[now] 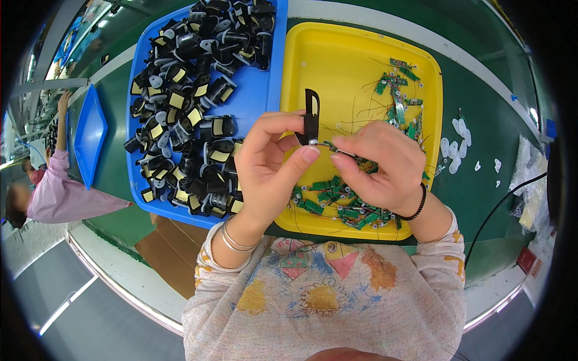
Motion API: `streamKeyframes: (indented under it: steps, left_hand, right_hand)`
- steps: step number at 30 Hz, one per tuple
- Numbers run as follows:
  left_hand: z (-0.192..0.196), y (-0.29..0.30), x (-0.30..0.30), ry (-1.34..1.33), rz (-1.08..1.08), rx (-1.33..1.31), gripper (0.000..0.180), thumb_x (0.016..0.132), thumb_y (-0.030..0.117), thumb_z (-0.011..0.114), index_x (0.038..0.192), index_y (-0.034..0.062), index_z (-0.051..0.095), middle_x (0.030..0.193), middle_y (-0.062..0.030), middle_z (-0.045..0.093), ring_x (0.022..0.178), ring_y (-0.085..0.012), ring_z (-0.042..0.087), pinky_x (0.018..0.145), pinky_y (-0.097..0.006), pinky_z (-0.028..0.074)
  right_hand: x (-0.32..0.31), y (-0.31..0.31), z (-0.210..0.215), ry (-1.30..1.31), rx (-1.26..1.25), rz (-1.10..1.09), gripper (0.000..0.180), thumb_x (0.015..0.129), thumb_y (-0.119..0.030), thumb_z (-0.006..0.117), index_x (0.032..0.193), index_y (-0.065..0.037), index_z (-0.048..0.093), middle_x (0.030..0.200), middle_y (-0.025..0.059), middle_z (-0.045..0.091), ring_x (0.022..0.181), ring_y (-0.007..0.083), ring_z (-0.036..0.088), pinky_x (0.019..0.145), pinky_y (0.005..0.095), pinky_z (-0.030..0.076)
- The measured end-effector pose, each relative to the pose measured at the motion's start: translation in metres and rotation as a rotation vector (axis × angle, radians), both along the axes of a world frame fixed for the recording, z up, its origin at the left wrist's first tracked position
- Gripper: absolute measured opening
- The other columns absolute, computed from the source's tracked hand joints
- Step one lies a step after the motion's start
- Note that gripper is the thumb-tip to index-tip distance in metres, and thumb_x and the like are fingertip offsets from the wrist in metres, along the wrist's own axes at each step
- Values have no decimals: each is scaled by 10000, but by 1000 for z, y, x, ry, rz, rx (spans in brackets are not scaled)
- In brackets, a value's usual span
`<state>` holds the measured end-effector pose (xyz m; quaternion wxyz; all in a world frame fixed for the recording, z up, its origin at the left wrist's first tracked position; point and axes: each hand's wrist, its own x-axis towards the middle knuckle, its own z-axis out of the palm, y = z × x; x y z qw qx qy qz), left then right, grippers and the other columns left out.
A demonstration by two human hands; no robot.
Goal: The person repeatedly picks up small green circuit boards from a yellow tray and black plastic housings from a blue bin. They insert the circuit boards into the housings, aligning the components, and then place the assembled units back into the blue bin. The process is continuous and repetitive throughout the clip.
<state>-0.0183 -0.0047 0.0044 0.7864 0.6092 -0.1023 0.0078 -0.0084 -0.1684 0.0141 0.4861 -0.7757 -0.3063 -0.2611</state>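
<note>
Between the thumb and fingers of my left hand (pixel 268 159) is a black plastic housing (pixel 310 123), held upright with a pale strip on its upper part. My right hand (pixel 385 165) pinches a small green circuit board (pixel 361 160) just to the right of it. The board's near end, with thin wires, reaches the lower end of the housing by my left thumb; whether it is inside cannot be made out. Both hands are over the yellow tray (pixel 325 54), where several loose green circuit boards (pixel 361 210) with thin wires lie along the near and right sides.
A blue tray (pixel 256 99) at left is heaped with black plastic housings (pixel 180 108) bearing pale yellow pads. White oval pieces (pixel 454 147) lie on the green table at right, near clear plastic bags (pixel 530 174) and a black cable (pixel 503 201). Another person (pixel 66 186) works at far left beside a blue tray (pixel 92 138).
</note>
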Motion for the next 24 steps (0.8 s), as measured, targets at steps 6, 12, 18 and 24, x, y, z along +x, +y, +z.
streamKeyframes:
  steps: [6,12,18,24]
  left_hand:
    - [0,1,0,-31,1,37,240,765,37,613,962,-2,480,996,-111,541,1015,-264,536,886,-361,423]
    - [-2,3,-2,-9,-50,-64,261,748,-78,585,991,-32,503,992,-97,498,910,-154,529,823,-290,427]
    - [6,4,-5,58,-81,-47,176,775,46,541,925,-12,470,964,-126,532,960,-255,551,876,-377,425]
    - [8,6,-7,109,-108,-76,176,773,54,542,922,-7,471,930,-126,532,937,-245,555,892,-380,405]
  right_hand:
    - [-1,0,1,14,0,1,205,615,-3,701,809,-8,631,612,65,556,490,183,525,427,261,412]
    - [-3,2,1,-12,-5,30,210,611,-3,699,808,2,627,603,58,543,489,179,520,426,257,412]
    - [-4,4,0,-10,25,63,200,620,-17,698,807,-5,628,605,62,540,490,185,521,428,262,413]
    - [-5,5,-2,41,57,82,188,624,-23,701,798,-20,629,614,66,546,503,196,526,438,266,415]
